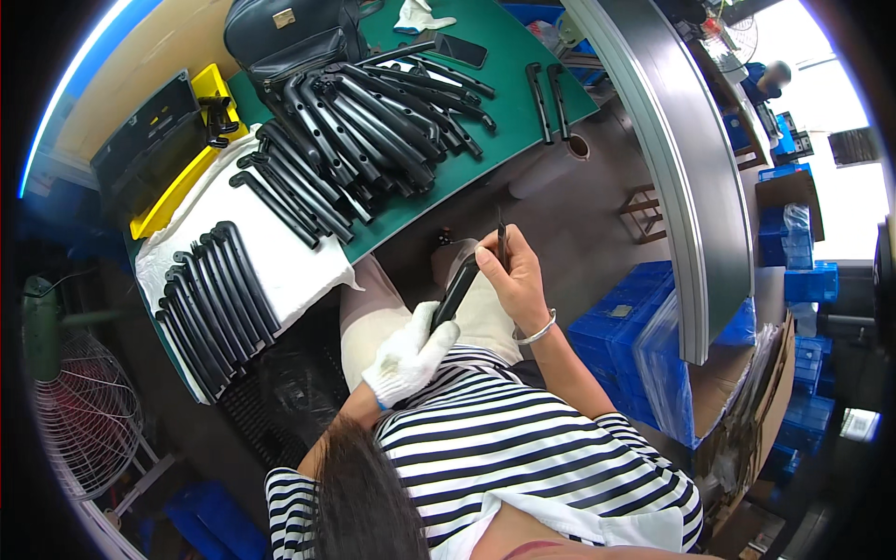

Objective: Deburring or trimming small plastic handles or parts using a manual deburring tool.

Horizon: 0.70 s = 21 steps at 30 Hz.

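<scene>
My left hand (411, 357), in a white knit glove, is closed around a black bent tube (454, 295) held above my lap. The tube slants up and to the right. My bare right hand (516, 280) wears a bracelet and pinches a slim dark pointed tool (502, 245), its thin tip pointing up. The right thumb is beside the tube's upper end; I cannot tell whether it touches. On the green table (457, 194) lies a large heap of similar black tubes (364, 126). A row of several more (217, 299) rests on a white cloth (294, 271) at the left.
A yellow bin (177, 191) holding small black parts, a black bag (289, 37), a phone (461, 50) and a white glove (425, 17) are on the table. Two tubes (548, 103) lie near its right corner. Blue crates (621, 313) stand at right, a fan (89, 425) at left.
</scene>
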### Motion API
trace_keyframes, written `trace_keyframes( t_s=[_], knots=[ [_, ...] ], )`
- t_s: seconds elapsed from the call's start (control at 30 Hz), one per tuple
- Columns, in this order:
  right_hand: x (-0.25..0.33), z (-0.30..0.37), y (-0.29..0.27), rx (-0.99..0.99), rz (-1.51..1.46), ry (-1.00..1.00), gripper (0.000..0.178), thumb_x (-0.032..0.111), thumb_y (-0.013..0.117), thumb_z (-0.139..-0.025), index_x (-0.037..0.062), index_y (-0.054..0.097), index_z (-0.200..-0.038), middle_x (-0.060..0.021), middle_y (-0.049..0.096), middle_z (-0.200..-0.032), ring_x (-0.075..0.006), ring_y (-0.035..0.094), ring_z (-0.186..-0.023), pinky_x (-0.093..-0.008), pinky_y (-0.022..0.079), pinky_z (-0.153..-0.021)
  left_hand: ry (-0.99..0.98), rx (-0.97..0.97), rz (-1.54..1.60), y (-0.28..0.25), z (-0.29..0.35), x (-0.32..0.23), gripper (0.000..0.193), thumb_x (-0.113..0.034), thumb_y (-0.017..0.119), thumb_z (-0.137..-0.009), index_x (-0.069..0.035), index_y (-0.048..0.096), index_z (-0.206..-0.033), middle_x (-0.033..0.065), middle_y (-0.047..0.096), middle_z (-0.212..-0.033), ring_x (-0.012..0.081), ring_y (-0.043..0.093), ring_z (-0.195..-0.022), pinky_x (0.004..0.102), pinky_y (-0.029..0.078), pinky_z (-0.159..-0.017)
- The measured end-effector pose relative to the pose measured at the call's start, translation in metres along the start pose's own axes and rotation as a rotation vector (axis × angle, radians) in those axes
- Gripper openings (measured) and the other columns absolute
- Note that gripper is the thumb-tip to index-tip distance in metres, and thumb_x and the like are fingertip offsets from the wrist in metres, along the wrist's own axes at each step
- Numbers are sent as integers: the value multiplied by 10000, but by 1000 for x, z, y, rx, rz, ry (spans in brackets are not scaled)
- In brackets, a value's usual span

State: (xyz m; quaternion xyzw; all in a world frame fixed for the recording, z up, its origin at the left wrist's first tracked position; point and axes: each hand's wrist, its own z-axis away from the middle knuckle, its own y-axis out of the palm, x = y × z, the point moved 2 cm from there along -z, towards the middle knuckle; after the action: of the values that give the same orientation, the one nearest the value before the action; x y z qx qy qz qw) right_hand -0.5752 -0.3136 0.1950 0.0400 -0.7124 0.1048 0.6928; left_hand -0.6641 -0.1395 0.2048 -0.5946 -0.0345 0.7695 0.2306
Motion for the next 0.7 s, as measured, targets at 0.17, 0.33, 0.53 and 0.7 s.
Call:
trace_keyframes(
  t_s=[0.17,0.33,0.53,0.7],
  knots=[
    [9,5,-5,-16,-187,119,135,162,578,-960,68,533,-874,89,371,-668,-5,319,-589,-188,271,-518,-269,302,720,-3,-5,-7,299,-274,427,-992,3,486,-1090,33,487,-616,103,441,-428,216,364,-431],
    [12,4,-5,29,-388,187,188,202,476,-1010,42,571,-985,63,396,-642,-6,305,-512,-179,230,-456,-237,298,723,-4,-5,-8,304,-281,436,-990,2,486,-1090,32,484,-599,102,426,-405,211,351,-421],
    [20,13,-21,-59,362,-136,275,267,449,-1022,24,578,-1023,29,449,-648,-40,407,-573,-224,318,-502,-251,223,753,-7,-2,-3,285,-267,440,-996,-4,485,-1099,27,488,-634,92,434,-403,196,343,-410],
    [30,17,-27,-121,710,-346,164,200,643,-889,37,637,-894,-73,522,-645,-214,507,-542,-321,409,-515,-235,196,708,-7,-2,-3,266,-248,422,-1003,-11,473,-1111,29,489,-659,89,449,-404,195,357,-399]
  ],
)
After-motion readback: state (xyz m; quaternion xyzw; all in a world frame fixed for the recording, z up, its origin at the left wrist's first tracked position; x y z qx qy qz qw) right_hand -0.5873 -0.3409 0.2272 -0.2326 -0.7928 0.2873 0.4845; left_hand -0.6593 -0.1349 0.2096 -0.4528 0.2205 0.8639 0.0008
